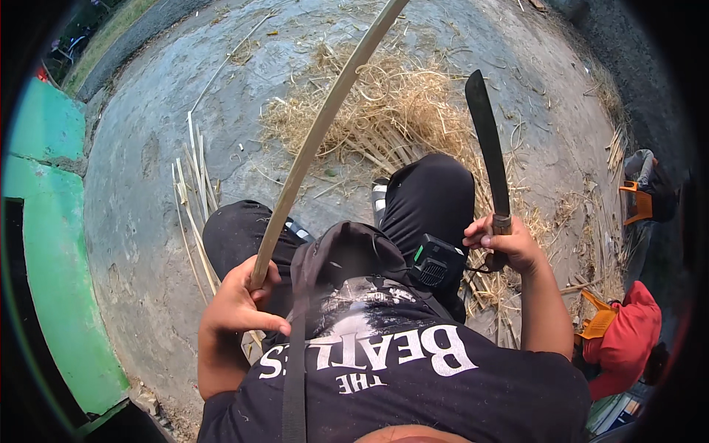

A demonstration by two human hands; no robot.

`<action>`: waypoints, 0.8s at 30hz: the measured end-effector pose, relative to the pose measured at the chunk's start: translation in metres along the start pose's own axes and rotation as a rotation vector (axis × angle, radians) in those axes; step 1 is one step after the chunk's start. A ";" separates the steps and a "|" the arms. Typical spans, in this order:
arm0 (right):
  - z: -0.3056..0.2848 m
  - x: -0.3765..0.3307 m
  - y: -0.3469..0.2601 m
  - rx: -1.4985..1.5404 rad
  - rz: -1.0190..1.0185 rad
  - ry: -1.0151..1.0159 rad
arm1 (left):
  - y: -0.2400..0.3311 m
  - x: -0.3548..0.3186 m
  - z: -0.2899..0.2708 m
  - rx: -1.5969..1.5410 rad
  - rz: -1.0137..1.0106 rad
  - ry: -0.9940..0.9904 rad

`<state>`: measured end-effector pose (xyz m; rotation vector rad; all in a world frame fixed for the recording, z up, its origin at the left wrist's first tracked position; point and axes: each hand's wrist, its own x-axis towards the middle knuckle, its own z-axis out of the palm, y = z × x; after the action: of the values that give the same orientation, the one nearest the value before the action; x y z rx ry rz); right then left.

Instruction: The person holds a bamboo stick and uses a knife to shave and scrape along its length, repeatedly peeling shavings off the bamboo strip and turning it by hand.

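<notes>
My left hand (238,301) grips the lower end of a long pale bamboo strip (321,125) that curves up and away over the ground to the frame's top. In my right hand (509,244) I hold the handle of a long dark machete (487,140), its blade pointing up and away. I sit with both black-trousered knees (432,196) in front of me. A small black device (437,266) hangs at my chest.
A heap of pale bamboo shavings (391,111) lies on the concrete ahead. Several split bamboo strips (193,192) lie at my left. A green low wall (52,244) runs along the left. A person in red (624,340) sits at the right by orange stools (639,203).
</notes>
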<state>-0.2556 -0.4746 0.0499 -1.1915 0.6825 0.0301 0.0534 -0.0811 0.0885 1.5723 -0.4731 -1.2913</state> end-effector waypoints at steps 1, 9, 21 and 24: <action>0.001 -0.003 0.000 -0.008 0.017 0.025 | -0.007 -0.001 -0.008 -0.041 0.003 -0.005; 0.003 0.031 -0.010 -0.055 -0.095 0.085 | -0.012 0.063 -0.014 -0.190 0.223 0.070; 0.071 0.136 -0.087 0.005 -0.415 -0.226 | 0.035 0.108 0.012 0.023 0.135 -0.261; 0.091 0.160 -0.095 -0.048 -0.477 -0.259 | 0.031 0.103 0.016 0.092 0.128 -0.228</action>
<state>-0.0490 -0.4860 0.0677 -1.3435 0.1618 -0.1971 0.0840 -0.1823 0.0647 1.4509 -0.7737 -1.3722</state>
